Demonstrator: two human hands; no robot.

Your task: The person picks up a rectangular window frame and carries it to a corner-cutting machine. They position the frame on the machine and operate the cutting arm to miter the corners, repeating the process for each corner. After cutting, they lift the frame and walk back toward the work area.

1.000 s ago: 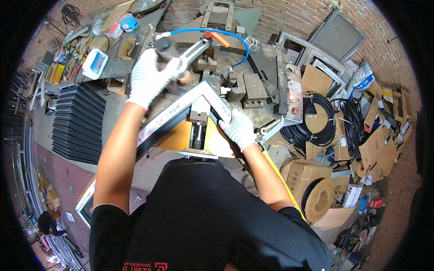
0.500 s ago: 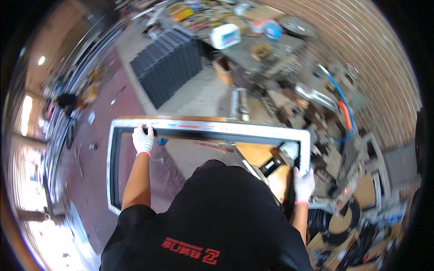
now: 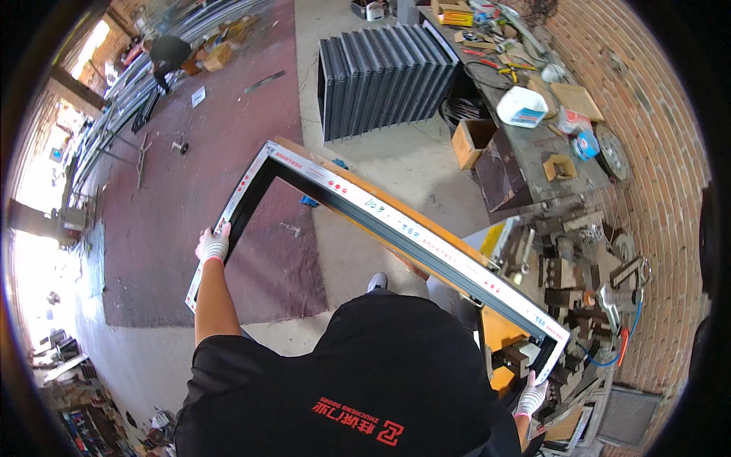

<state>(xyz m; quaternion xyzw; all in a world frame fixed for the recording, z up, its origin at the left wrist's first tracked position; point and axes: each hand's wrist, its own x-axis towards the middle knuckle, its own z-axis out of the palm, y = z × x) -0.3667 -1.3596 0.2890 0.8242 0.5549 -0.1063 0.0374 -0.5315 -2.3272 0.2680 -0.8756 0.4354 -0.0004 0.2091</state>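
Observation:
I hold a long rectangular frame [image 3: 396, 222] in front of me, slanting from far left to near right. White film with red marks covers its face, and its inner edge is dark. My left hand [image 3: 213, 244], in a white glove with a pink cuff, is closed around the short left bar. On the short right bar, near the corner, my gloved right hand [image 3: 531, 397] is closed, with its fingers partly hidden. An orange-brown strip runs behind the frame's long far bar. My torso covers the frame's near side.
A row of dark grey frames [image 3: 384, 84] stands ahead. To the right, a cluttered workbench [image 3: 495, 95] carries tools and a white jug [image 3: 521, 107]. Metal machine parts [image 3: 579, 282] lie close by the frame's right end. Another person [image 3: 169, 55] bends over at far left, beside long metal bars [image 3: 126, 114].
My view has turned left, and the frame now slants down to the right. My left hand has shifted from the long far bar to the short left bar. The right hand stays on the right bar.

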